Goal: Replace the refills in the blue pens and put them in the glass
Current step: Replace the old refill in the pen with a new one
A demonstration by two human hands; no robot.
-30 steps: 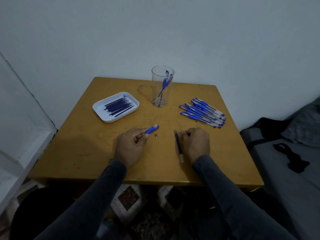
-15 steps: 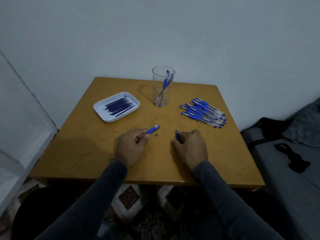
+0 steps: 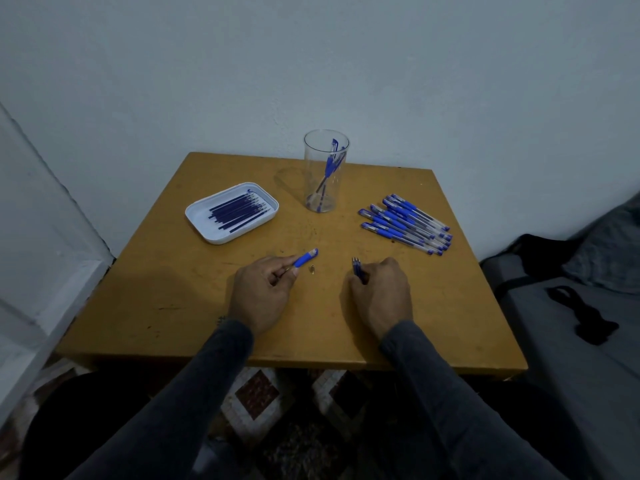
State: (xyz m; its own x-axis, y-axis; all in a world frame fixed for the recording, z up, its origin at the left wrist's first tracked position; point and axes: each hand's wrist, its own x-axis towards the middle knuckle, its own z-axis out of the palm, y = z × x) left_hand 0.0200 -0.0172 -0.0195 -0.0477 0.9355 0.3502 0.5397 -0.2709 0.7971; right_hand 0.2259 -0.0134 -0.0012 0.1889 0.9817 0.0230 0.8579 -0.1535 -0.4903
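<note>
My left hand [image 3: 261, 292] pinches a blue pen barrel [image 3: 305, 259] whose grip end points up and right. My right hand [image 3: 382, 294] grips a dark blue refill [image 3: 356, 267]; only its top end shows above the fingers. Between the hands a small metal pen tip [image 3: 312, 270] lies on the wooden table [image 3: 173, 289]. A clear glass [image 3: 325, 171] stands at the back centre with a couple of blue pens in it. A pile of several blue pens [image 3: 405, 223] lies to its right. Several dark refills rest in a white tray [image 3: 197, 216] at the left.
The table stands in a corner against a pale wall. A grey cushion or bed with dark straps [image 3: 581, 313] lies to the right of the table. Patterned floor tiles [image 3: 256, 396] show under the front edge.
The refill lay on the table beside my right hand a second ago; my right hand has since closed around it and lifted it. My left hand has stayed in place with the barrel.
</note>
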